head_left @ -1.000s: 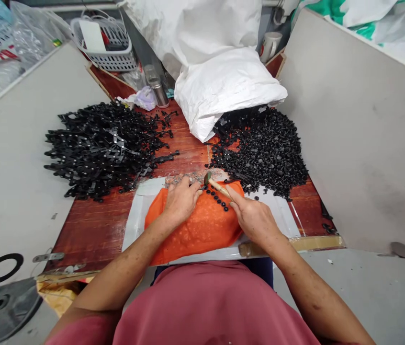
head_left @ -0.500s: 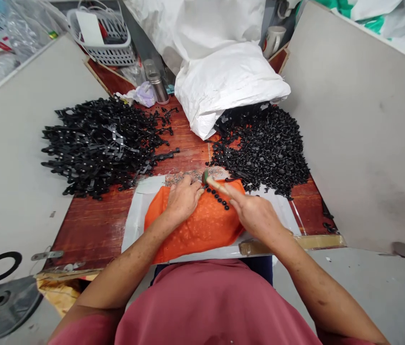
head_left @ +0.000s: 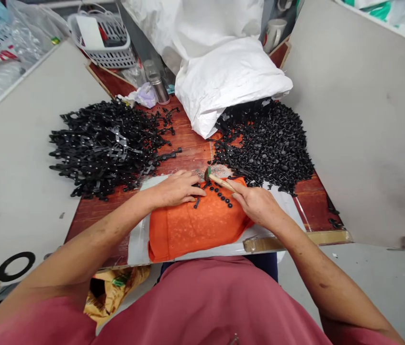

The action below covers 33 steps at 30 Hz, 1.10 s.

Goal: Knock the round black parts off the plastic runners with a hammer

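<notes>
Orange cloth (head_left: 195, 225) covers the near middle of a red wood bench (head_left: 95, 225), where a person in a pink shirt works bare-handed. The left hand (head_left: 175, 188) lies flat on the cloth's 11 o'clock corner, fingers stretched out and gripping nothing, tips just beside a slanting row of studs (head_left: 220, 195). The right hand (head_left: 256, 203), at the cloth's 2 o'clock edge, is closed around the wooden handle of a hammer (head_left: 222, 182), whose head sits at the row's far end, at 12 o'clock. One black strip (head_left: 196, 203) lies loose on the cloth at the row's 8 o'clock. A strip pile (head_left: 105, 146) fills the bench at 10 o'clock. A stud pile (head_left: 267, 146) spreads at 1 o'clock, touching a white sack (head_left: 227, 81) at 12. A basket (head_left: 102, 38) stands at far 11 o'clock, and a mug (head_left: 272, 33) stands beyond the sack.
</notes>
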Available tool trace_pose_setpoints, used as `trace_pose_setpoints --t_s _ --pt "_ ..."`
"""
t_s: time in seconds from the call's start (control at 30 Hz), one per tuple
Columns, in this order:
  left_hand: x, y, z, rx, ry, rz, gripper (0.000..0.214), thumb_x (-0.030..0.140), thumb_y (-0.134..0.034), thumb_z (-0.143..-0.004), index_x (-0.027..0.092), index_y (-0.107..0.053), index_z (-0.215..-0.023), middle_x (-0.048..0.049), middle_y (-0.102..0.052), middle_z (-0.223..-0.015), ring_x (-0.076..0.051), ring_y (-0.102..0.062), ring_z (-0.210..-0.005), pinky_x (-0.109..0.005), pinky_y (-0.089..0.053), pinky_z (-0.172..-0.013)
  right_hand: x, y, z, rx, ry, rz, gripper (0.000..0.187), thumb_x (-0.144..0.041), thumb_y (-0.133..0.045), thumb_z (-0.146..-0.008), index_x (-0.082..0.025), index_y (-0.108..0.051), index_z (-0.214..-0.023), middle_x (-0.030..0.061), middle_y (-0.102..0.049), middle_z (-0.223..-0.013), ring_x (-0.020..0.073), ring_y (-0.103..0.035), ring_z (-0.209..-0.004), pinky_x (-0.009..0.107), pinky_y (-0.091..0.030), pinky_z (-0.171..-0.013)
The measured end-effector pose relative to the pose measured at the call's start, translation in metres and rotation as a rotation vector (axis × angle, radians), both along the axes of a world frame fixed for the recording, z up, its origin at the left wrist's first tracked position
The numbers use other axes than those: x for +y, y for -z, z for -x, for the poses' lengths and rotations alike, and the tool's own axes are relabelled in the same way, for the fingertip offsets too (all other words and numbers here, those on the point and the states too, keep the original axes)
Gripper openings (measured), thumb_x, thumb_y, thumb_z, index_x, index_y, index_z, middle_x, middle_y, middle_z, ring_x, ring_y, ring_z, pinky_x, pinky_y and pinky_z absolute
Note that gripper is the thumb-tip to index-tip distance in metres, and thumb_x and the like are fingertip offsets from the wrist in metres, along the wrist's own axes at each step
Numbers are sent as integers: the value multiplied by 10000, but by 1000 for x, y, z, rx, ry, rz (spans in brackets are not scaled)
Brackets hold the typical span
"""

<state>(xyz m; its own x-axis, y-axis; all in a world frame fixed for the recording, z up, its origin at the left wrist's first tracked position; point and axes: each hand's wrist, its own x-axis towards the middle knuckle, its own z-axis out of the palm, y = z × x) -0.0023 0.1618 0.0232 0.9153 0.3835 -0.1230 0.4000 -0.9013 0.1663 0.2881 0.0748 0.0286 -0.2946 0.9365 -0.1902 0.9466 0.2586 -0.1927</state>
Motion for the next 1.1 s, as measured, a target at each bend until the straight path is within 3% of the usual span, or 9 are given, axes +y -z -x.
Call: trace_pose_setpoints --t_s 0.1,0.27,0.37,0.5,0.7,0.87,1.1 --pt "-13 6 -9 24 -86 -32 274 414 -557 -1002 343 -720 -1210 -84 -606 -1179 -258 -553 -1077 -391 -426 -951 -5 2 0 23 13 -43 561 -334 -441 -1064 -400 -370 -1617 33 -815 -1031 217 -747 -836 302 -526 -742" --pt "-43 -3 -23 -37 -596 -86 335 352 -384 -1038 258 -698 -1109 -71 -540 -1006 -214 -571 -888 -329 -468 -803 -30 2 -17 275 176 -122 545 -307 -419 -1074 -370 -389 -1614 34 -785 -1216 220 -773 -932 317 -578 -810" --pt "-51 -4 -31 -71 -747 -58 326 347 -378 -1033 243 -674 -1121 -67 -525 -980 -220 -580 -894 -334 -484 -826 -51 3 -30 404 228 -121 536 -295 -435 -1068 -348 -423 -1601 31 -735 -1334 229 -757 -1072 326 -592 -893" --pt "-51 1 -39 -101 -784 8 364 355 -376 -1044 248 -716 -1120 -77 -516 -1013 -224 -587 -916 -357 -498 -871 -79 9 -42 413 286 -90 523 -303 -448 -1064 -354 -452 -1584 26 -718 -1360 247 -743 -1134 356 -606 -927" --pt "-46 4 -36 -204 -770 -145 349 412 -484 -1015 215 -770 -995 -124 -445 -1387 -304 -524 -1190 -461 -459 -1041 -101 21 -49 430 353 -46 508 -304 -461 -1058 -333 -483 -1566 25 -698 -1385 247 -735 -1154 341 -616 -902" --pt "-43 8 -38 -224 -756 22 387 359 -389 -1054 188 -714 -929 -87 -527 -1159 -205 -591 -998 -377 -492 -962 -100 32 -46 394 356 -44 505 -306 -464 -1062 -360 -481 -1564 26 -769 -1257 262 -768 -1071 369 -626 -867" --pt "-45 13 -42 -109 -758 31 422 340 -343 -1065 202 -702 -891 -80 -536 -1064 -228 -572 -1022 -399 -472 -934 -97 42 -46 368 343 -26 500 -315 -461 -1063 -352 -489 -1561 22 -789 -1209 254 -767 -1073 374 -617 -906"
